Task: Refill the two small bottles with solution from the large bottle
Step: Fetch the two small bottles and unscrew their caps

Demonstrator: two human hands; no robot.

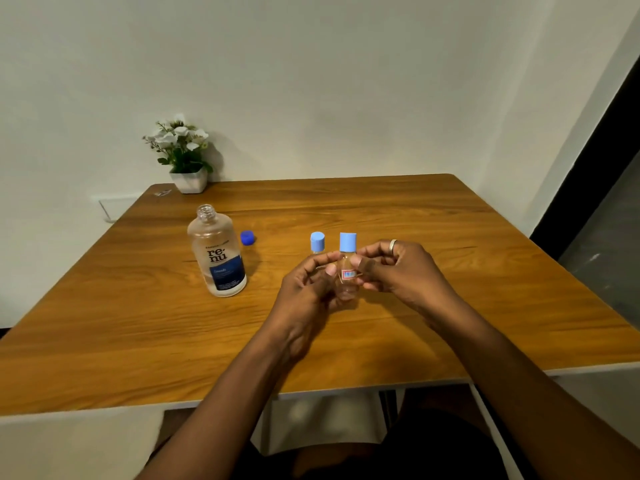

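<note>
A person sits at a brown wood-grain desk (381, 209) and holds a small clear plastic bottle with a light-blue cap (347, 271) upright above the middle of the desk. The left hand (308, 289) curls around the bottle's left side, thumb pressed against its body. The right hand (398, 268), a silver ring on one finger, pinches the bottle from the right, thumb and fingertips closed on it near a small red-and-blue label. Whether the bottle's base touches the desk cannot be told.

Just behind the left hand's fingers stands a second small clear bottle with a light-blue cap (317, 242), its lower part hidden by them.

To the left of the hands, toward the left edge, a large clear bottle with a dark-blue "renu" label (218, 252) stands upright with its neck uncapped. Its dark-blue screw cap (247, 237) lies on the desk just to the right of it.

At the far left corner sits a white pot of white artificial flowers (185, 157), against the pale wall (311, 81).
</note>
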